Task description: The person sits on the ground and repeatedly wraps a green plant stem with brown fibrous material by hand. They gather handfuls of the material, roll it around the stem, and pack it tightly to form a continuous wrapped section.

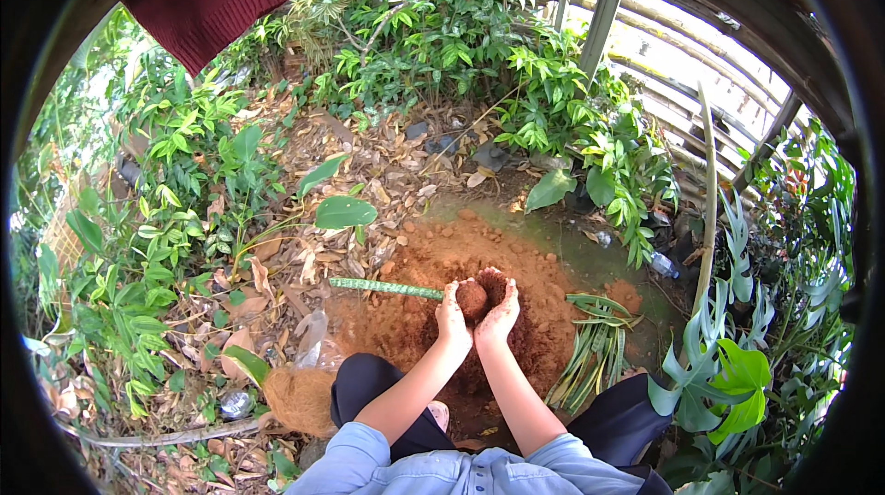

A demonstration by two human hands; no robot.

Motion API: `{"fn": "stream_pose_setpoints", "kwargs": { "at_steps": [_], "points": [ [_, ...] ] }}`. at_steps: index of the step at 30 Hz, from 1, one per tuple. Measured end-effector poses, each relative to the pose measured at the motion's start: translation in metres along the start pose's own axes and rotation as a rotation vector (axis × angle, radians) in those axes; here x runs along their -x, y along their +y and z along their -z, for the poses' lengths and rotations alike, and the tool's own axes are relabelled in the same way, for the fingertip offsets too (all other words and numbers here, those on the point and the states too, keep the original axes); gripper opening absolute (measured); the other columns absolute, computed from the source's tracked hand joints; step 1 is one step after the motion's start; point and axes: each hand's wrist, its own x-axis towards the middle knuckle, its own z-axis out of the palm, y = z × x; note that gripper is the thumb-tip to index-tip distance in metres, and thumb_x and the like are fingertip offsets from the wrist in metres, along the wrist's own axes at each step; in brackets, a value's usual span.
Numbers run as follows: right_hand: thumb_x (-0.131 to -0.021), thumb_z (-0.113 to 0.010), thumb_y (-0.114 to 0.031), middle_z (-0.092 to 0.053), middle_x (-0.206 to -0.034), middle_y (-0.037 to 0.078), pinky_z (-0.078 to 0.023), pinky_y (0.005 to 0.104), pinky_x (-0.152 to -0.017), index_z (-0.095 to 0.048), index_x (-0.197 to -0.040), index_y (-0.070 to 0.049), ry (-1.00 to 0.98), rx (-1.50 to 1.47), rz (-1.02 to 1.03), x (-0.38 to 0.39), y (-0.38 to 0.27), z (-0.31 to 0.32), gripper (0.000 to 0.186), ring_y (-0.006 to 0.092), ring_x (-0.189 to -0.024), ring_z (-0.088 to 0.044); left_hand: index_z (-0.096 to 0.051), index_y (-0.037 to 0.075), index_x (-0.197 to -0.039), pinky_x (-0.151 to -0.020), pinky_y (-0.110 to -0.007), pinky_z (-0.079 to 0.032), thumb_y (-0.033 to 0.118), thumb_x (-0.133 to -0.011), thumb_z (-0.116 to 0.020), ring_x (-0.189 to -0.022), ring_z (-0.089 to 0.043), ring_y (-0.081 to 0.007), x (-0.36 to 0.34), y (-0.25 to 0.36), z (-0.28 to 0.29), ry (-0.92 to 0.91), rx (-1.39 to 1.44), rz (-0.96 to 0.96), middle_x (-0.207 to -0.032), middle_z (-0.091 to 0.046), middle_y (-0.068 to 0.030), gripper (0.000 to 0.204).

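Head view: both hands are held cupped together over loose reddish soil (541, 278), wrists nearly meeting, w/ fingers curved inward rather than fully closed. By the L hand (451, 314) a round brown ball (471, 300) is cradled; by the R hand (501, 315) a dark crumbly clump (493, 284) is cupped, pressed up next to the ball. Main risk, prob., is crumbling: the clump looks loose, so bits could be shed thru the gap btwn the palms if the wrists are parted or the grip is slackened. If squeezed too hard, the ball might also be cracked, tho its firmness can't be judged. Poss. rolling too, b/c the ball is backed mostly by the L fingers & the clump; if the R hand were dropped, it could be tipped out onto the soil. Re position: the ball lies inside the cup, against the L hand, a bit L of the clump; the far side of both is hidden. Just L of the L hand a striped green leaf (385, 288) is laid out, its near end by the fingers; contact can't be confirmed, & it could be knocked by a sideways swing. To the R, apart from the R hand, a bunch of green strips (590, 361) is left lying.
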Motion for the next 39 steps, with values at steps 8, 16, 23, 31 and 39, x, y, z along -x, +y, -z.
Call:
{"fn": "stream_pose_setpoints", "kwargs": {
  "at_steps": [8, 16, 23, 31, 39],
  "points": [
    [-0.097, -0.039, -0.019, -0.062, -0.093, 0.011, -0.045, 0.0337, -0.083, -0.059, -0.096, 0.0, -0.272, 0.816, 0.566, 0.01, 0.001, 0.0, 0.028, 0.0223, -0.089, -0.058, -0.058, 0.003, -0.096, -0.084, -0.033, -0.048, 0.027, -0.092, -0.048, -0.089, -0.06, -0.0193, -0.006, 0.002, 0.004, -0.165, -0.026, 0.098, -0.097, -0.063, -0.0081, 0.026],
    [-0.086, -0.053, -0.011, -0.058, -0.101, 0.014, -0.042, 0.0419, -0.09, -0.062, -0.097, -0.003, -0.48, 1.468, 0.96, 0.008, 0.001, -0.011, 0.017, 0.0333, -0.103, -0.052, -0.055, 0.005, -0.106, -0.084, -0.032, -0.049, 0.03, -0.095, -0.042, -0.096, -0.058, -0.0203, -0.074, -0.005, 0.041, -0.518, 0.186, 0.249, -0.105, -0.06, -0.0088, 0.03],
    [-0.09, -0.049, -0.023, -0.051, -0.119, 0.018, -0.026, 0.0442, -0.106, -0.052, -0.122, -0.007, -0.794, 1.499, 0.788, 0.004, -0.012, -0.017, 0.037, 0.0359, -0.119, -0.042, -0.05, 0.004, -0.117, -0.089, -0.037, -0.047, 0.029, -0.095, -0.037, -0.103, -0.056, -0.0259, -0.05, -0.012, 0.022, -0.559, 0.243, -0.063, -0.113, -0.056, -0.0119, 0.036],
    [-0.095, -0.038, -0.018, -0.054, -0.119, 0.016, -0.032, 0.0374, -0.101, -0.054, -0.113, 0.0, -0.726, 1.107, 0.692, -0.029, -0.048, -0.026, 0.03, 0.0266, -0.117, -0.047, -0.05, 0.004, -0.115, -0.089, -0.041, -0.048, 0.031, -0.09, -0.037, -0.099, -0.058, -0.0272, -0.038, 0.011, 0.003, -0.269, 0.362, 0.33, -0.11, -0.058, -0.0134, 0.039],
    [-0.081, -0.051, -0.014, -0.063, -0.094, 0.015, -0.041, 0.0429, -0.094, -0.064, -0.089, -0.003, -1.043, 1.471, 1.101, -0.025, -0.016, -0.008, 0.018, 0.0311, -0.097, -0.058, -0.05, 0.008, -0.115, -0.093, -0.038, -0.044, 0.032, -0.092, -0.041, -0.108, -0.052, -0.0238, -0.082, -0.023, 0.046, -0.544, 0.23, 0.048, -0.115, -0.054, -0.0103, 0.034]
  ]
}}
